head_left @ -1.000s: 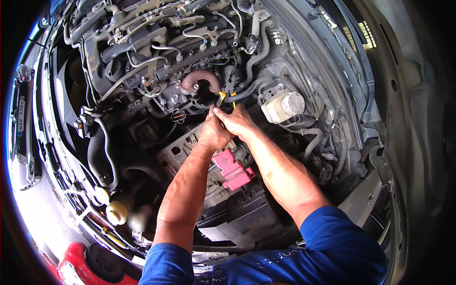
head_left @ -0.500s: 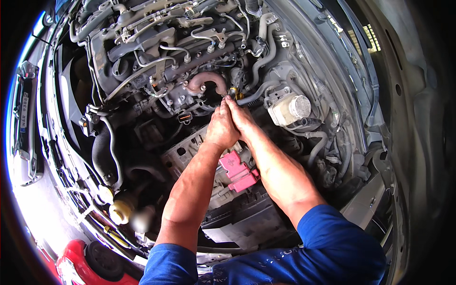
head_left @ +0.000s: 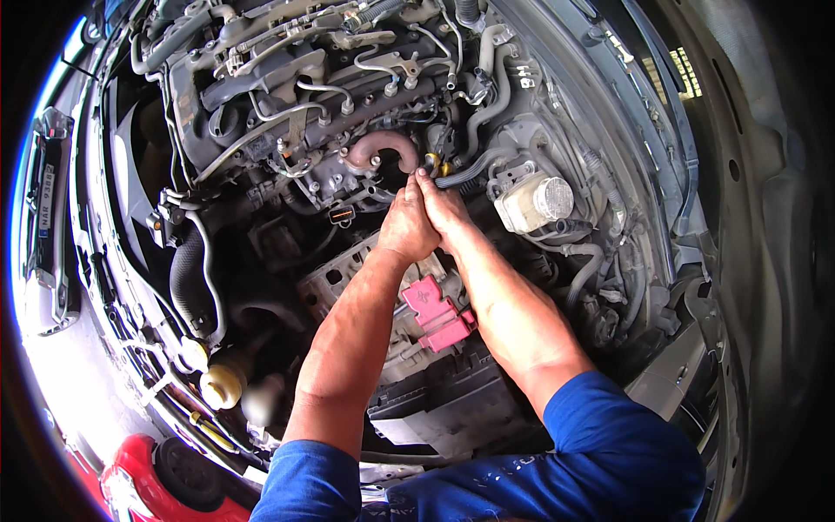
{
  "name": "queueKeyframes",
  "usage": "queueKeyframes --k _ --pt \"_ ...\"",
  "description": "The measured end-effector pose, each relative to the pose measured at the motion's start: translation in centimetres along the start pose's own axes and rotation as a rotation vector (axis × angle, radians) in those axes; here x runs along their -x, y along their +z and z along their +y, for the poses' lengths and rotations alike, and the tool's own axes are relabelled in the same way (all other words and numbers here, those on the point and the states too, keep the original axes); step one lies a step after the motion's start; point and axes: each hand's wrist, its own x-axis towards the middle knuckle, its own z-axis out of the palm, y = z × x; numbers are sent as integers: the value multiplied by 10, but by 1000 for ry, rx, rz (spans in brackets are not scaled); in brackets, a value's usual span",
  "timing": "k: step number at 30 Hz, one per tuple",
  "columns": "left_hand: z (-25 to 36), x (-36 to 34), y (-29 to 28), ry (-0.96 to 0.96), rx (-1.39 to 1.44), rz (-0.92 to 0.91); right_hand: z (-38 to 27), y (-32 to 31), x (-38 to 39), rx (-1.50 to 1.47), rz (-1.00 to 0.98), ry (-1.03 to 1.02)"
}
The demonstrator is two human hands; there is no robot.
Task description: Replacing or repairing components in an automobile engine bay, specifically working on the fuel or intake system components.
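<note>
My left hand (head_left: 406, 226) and my right hand (head_left: 443, 209) press together deep in the engine bay, their fingertips meeting. Both are closed, and whatever they hold between them is hidden by the fingers. Just beyond the fingertips is the lower end of a curved, rust-brown pipe (head_left: 383, 142). A small yellow part (head_left: 447, 167) shows right beside the right fingertips. Ribbed grey hoses (head_left: 474, 170) run off to the right of them. Left of my hands lies a dark connector with an orange inside (head_left: 343, 214).
Beneath my forearms are a pink-red cover (head_left: 435, 313) and a black battery-like box (head_left: 448, 404). A whitish fluid reservoir (head_left: 535, 202) stands to the right. The engine (head_left: 287, 87) with its metal lines fills the far side. A yellowish cap (head_left: 221, 387) sits at the near left.
My hands stay pressed together at the same spot, with only a very slight shift of the fingers. The yellow part beside the fingertips shows a little more. The whole view has shifted slightly.
</note>
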Motion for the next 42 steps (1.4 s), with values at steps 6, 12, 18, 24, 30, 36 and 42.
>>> queueKeyframes --k 6,12,18,24,30,36,42 --pt "5 -4 -1 -85 49 -82 15 -10 -22 334 131 -91" --pt "-22 -9 11 -6 40 -65 15 -8 -21 642 106 -398" --pt "-15 -10 6 -55 333 -122 6 -17 -17 646 54 -453" --pt "-29 -8 -8 -108 218 -211 23 -20 9 546 257 -435" --pt "-48 -5 18 -330 629 -124 33 -24 13 572 177 -591" --pt "-10 1 7 -29 752 222 23 -40 -8 625 145 -569" --pt "-16 4 -18 -221 693 97 4 -23 6 445 -35 -475"
